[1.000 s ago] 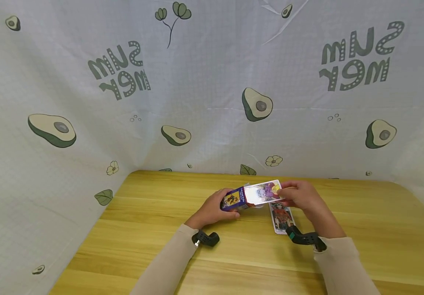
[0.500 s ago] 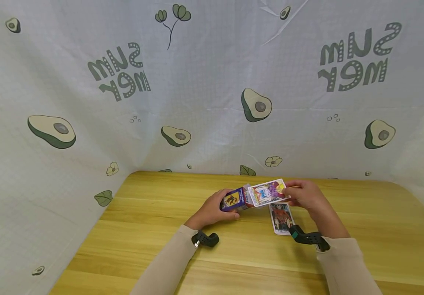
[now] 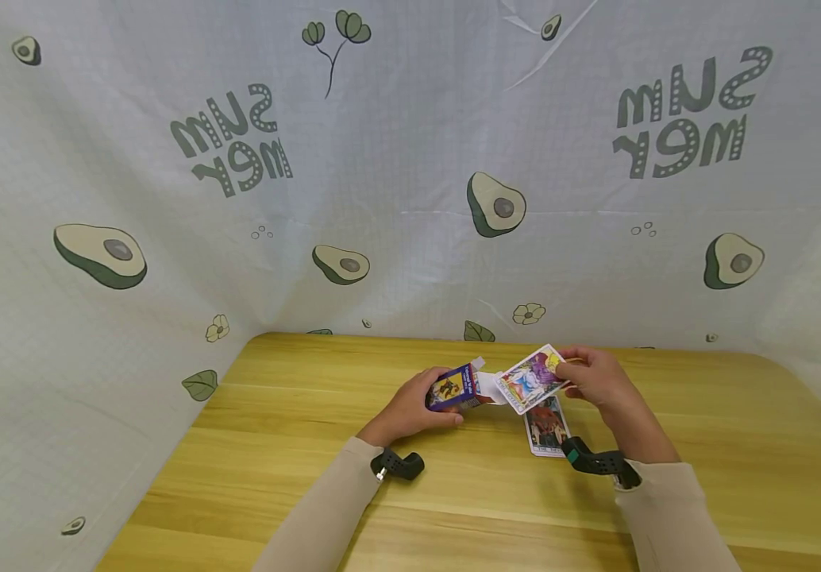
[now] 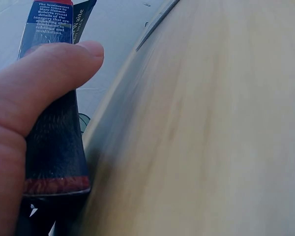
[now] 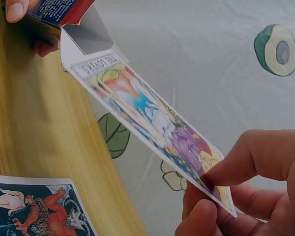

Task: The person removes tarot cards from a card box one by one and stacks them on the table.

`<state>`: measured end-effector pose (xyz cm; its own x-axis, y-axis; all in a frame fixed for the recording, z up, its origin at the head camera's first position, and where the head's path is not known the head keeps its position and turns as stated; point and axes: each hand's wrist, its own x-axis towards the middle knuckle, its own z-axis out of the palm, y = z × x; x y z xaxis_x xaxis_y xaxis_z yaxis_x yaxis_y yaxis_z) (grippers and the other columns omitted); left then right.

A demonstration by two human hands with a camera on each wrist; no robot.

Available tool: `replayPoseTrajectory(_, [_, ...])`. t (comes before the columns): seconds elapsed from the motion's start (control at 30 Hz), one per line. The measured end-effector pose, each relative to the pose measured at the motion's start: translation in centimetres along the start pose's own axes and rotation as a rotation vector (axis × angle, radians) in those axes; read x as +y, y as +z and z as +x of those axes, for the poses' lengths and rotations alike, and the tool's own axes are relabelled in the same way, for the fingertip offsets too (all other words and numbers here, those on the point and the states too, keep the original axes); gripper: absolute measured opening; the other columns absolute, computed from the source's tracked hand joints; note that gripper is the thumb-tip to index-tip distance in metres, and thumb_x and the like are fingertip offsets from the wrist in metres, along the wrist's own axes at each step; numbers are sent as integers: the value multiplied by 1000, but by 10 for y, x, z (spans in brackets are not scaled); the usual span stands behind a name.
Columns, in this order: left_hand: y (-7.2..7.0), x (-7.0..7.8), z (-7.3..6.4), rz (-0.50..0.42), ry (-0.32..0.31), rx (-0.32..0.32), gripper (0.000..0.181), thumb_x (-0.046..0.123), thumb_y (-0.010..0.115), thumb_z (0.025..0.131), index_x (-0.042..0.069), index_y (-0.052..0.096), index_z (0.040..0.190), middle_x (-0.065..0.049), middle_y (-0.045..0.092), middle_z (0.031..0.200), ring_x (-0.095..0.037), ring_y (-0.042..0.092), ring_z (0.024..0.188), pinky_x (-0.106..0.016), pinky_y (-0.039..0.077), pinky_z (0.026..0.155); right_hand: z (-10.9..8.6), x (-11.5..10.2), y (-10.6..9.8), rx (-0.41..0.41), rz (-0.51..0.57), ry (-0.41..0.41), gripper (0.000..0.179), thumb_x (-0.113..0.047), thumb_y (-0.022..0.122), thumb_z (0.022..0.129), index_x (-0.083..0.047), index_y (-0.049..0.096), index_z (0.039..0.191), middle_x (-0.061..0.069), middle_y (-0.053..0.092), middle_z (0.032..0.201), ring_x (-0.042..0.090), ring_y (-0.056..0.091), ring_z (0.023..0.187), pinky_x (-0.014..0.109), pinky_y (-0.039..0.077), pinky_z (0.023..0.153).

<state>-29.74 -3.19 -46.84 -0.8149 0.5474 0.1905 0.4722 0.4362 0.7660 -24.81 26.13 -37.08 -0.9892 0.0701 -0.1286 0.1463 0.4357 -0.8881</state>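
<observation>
My left hand [image 3: 414, 407] grips a small purple-blue tarot card box [image 3: 451, 388], its open end facing right with a white flap [image 3: 491, 389] sticking out. In the left wrist view the thumb [image 4: 64, 69] presses on the box's printed side. My right hand [image 3: 599, 383] pinches a tarot card [image 3: 530, 379] by its outer end, thumb on top and fingers beneath. Its picture side, lettered as The Lovers, shows in the right wrist view, with the far end overlapping the flap. Below it on the table lies a Devil card [image 3: 548, 433], partly covered by the held card.
The cards are over a wooden table [image 3: 468, 500] whose back edge meets a pale curtain [image 3: 410, 183] printed with avocados and lettering. Black camera bands [image 3: 398, 462] sit on both wrists, the right one close to the Devil card's corner.
The Lovers card, reaching into the box opening a second ago, has come out to the right and now tilts with its near end lower. The left hand and box have stayed in place.
</observation>
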Motion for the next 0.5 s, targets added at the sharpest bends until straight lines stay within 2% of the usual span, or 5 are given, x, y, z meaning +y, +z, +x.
replayPoseTrajectory(0.13, [0,0,0,2,8,6,75,44,79,77,22,44,141,5,54,121,-10,52,101,-26,44,85,-2,0,1,20,-11,9,46,-17,53,95,8,45,133,26,58,117,28,55,91,29,50,72])
replayPoseTrajectory(0.5, [-1,1,-1,33,18,10,75,44,78,78,22,44,141,3,55,120,-11,52,98,-26,44,82,-1,3,-2,28,-23,30,53,-25,57,94,5,44,135,26,55,126,38,53,107,41,45,84])
